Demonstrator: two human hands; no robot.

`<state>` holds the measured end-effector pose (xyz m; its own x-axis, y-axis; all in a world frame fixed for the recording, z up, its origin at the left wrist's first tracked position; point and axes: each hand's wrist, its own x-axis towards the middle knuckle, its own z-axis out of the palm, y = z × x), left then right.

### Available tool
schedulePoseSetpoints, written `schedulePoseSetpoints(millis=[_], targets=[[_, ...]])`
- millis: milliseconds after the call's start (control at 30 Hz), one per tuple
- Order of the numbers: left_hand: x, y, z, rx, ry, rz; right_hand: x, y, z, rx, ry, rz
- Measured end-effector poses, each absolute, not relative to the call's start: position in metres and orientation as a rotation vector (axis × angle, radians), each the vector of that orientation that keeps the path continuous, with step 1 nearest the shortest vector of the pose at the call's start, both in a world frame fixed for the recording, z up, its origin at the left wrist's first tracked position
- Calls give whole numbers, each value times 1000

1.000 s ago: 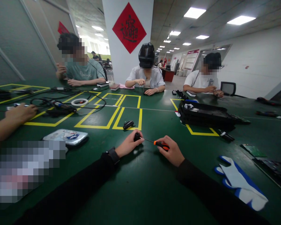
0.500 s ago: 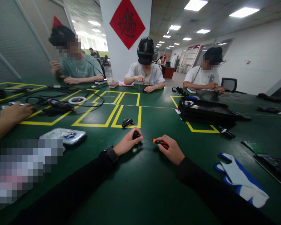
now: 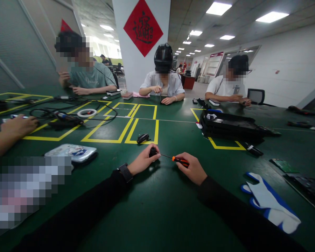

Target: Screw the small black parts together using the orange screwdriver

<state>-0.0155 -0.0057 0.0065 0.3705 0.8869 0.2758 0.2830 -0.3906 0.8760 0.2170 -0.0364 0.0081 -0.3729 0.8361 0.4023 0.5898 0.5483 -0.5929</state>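
Note:
My right hand [image 3: 191, 167] is closed round the orange and black handle of a screwdriver [image 3: 181, 161]. Its thin metal shaft points left, toward my left hand [image 3: 144, 160]. Between the fingers of that hand sits a small, dark, rounded part [image 3: 152, 151], whose kind I cannot make out. The screwdriver's tip reaches the part at my fingertips; whether it sits in a screw is too small to tell. Both hands are just above the green table [image 3: 147, 210]. Beyond them lies a small glossy black device [image 3: 143, 138] on a yellow tape line.
A black tray-like casing [image 3: 228, 120] stands at the right, with a blue-and-white glove [image 3: 273, 203] and a circuit board [image 3: 285, 165] nearer. On the left are a phone in a clear case [image 3: 72, 152], black cables [image 3: 65, 120] and another person's hand [image 3: 22, 125]. Several people sit around the table.
Both hands keep nearly the same place and grip, with the screwdriver still against the small dark part. The view has shifted very slightly.

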Motion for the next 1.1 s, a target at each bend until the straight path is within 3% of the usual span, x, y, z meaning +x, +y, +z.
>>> schedulePoseSetpoints(millis=[1100], targets=[[-12,-10,11,1898,1029,978,218,-41,10,-1193,-2105,495]])
